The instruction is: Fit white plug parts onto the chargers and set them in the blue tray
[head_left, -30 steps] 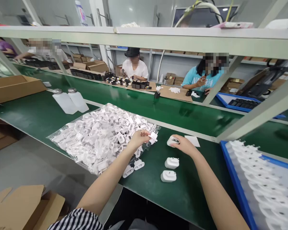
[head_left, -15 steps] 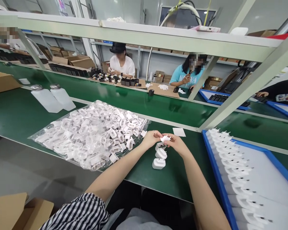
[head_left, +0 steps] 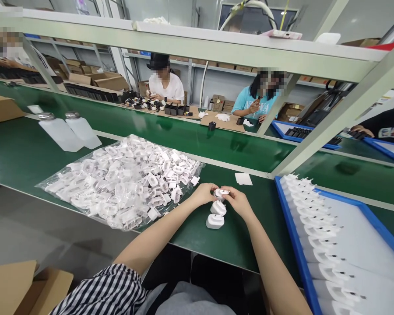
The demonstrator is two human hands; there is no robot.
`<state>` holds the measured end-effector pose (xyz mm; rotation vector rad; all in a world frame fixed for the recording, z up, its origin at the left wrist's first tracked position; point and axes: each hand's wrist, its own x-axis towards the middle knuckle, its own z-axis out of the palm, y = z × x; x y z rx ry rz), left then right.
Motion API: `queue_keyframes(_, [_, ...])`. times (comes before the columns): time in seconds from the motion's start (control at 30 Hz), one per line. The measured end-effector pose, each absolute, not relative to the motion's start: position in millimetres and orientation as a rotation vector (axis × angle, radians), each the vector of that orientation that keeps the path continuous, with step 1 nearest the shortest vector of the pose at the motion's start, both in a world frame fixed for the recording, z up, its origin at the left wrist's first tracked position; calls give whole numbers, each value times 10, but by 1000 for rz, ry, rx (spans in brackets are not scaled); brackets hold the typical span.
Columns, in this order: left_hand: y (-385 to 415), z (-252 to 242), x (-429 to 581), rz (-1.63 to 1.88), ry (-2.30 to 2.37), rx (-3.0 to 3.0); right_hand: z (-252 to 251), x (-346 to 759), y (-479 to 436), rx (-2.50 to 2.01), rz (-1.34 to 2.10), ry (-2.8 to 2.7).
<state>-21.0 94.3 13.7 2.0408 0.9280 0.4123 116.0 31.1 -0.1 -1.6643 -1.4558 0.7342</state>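
Between both hands is a white plug housing [head_left: 221,193], low over the green bench [head_left: 197,232]. My left hand [head_left: 206,192] grips its left side and my right hand [head_left: 237,200] its right side, fingers closed on it. Two more white housings stand in a row nearer my body, the middle one [head_left: 218,208] and the front one [head_left: 215,221]. Left of my hands, a clear plastic bag [head_left: 55,186] is spread out under a heap of white plastic parts [head_left: 124,179].
At the right, a blue-edged tray [head_left: 364,205] holds a row of white plug pieces [head_left: 321,232]. A white card [head_left: 243,179] lies behind my hands. Two bottles [head_left: 61,133] stand back left. A slanted metal post [head_left: 328,109] rises behind the tray. People sit across the bench.
The white pronged piece that my hands held above the rear housing now sits down on it, and my hands have lowered and closed round its sides. The view has shifted slightly.
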Motion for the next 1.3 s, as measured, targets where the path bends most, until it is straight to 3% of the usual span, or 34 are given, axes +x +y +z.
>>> queue_keyframes(0.23, [932, 111, -203, 430, 932, 2155, 138, 1119, 307, -1938, 625, -1688])
queue_keyframes(0.47, [919, 415, -73, -86, 1067, 2601, 293, 1094, 350, -2101, 544, -1845])
queue_keyframes(0.8, [946, 609, 16, -352, 981, 2668, 389, 1097, 472, -2174, 500, -2067])
queue_keyframes(0.97, [961, 570, -29, -342, 936, 2679, 390, 1130, 434, -2139, 508, -2149])
queue_keyframes(1.3, [915, 356, -109, 62, 990, 2639, 403, 1145, 444, -2088, 627, -2104])
